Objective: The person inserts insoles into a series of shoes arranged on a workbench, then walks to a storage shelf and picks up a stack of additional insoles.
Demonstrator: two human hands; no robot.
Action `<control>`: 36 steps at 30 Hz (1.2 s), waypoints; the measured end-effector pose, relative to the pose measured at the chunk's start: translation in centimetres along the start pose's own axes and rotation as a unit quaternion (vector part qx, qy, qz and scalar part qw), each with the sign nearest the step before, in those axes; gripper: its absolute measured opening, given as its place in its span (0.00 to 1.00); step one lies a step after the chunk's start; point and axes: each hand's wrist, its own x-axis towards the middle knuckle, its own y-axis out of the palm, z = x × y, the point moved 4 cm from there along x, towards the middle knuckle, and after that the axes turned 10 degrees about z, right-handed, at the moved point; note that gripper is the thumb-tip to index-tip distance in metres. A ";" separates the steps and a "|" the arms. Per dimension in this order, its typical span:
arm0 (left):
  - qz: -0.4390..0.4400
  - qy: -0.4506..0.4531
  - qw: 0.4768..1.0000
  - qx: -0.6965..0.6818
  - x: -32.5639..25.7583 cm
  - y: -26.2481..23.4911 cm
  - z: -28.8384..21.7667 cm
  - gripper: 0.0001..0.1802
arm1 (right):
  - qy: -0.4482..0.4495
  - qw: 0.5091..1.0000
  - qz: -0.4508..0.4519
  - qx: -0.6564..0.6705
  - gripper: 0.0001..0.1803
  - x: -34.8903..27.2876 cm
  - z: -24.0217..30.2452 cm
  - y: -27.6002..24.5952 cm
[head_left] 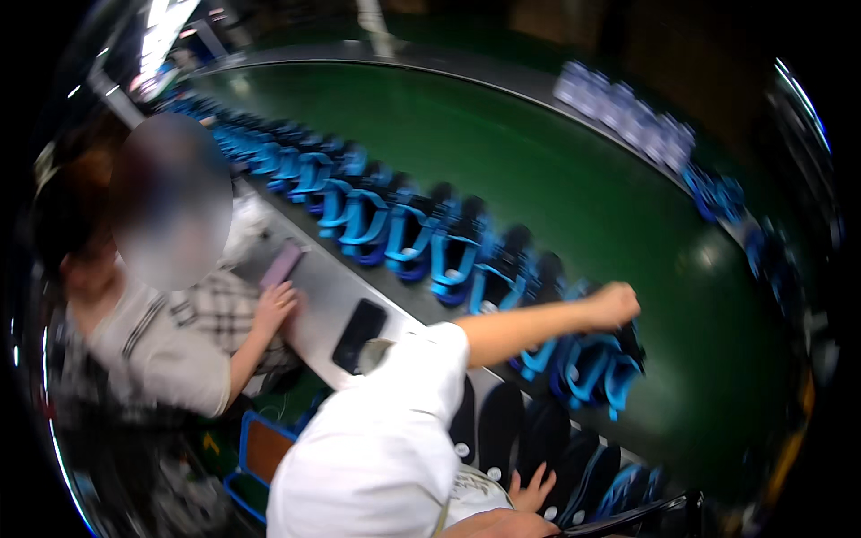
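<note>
My left arm, in a white short sleeve, stretches across to the right. My left hand (614, 306), closed in a fist and blurred, is over the near end of a row of blue and black shoes (456, 251) on the green belt. Whatever it may hold is hidden. Low in the picture, my right hand (533, 489) has its fingers spread beside several black insoles (500, 426) with white round marks. These lie side by side along the metal ledge. Nothing shows in that hand.
To the left sits a co-worker (152, 350) with one hand on a pink phone (282, 265). A black phone (360, 334) lies on the metal ledge (318, 282). Pale items (623, 115) and more blue shoes (715, 195) line the belt's far edge. A blue-framed stool (244, 459) stands lower left.
</note>
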 end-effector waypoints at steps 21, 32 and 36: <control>0.100 -0.025 0.903 0.417 4.3 5.9 4.1 0.29 | 0.083 0.898 0.256 0.349 0.08 15.5 1.4 -22.0; 0.142 -0.234 0.962 0.010 6.7 3.7 10.1 0.25 | -0.056 0.967 0.247 0.012 0.10 24.4 2.9 -13.9; 0.101 -0.085 0.988 0.082 6.6 3.5 9.9 0.22 | -0.123 0.961 0.120 -0.218 0.12 25.7 3.1 -8.5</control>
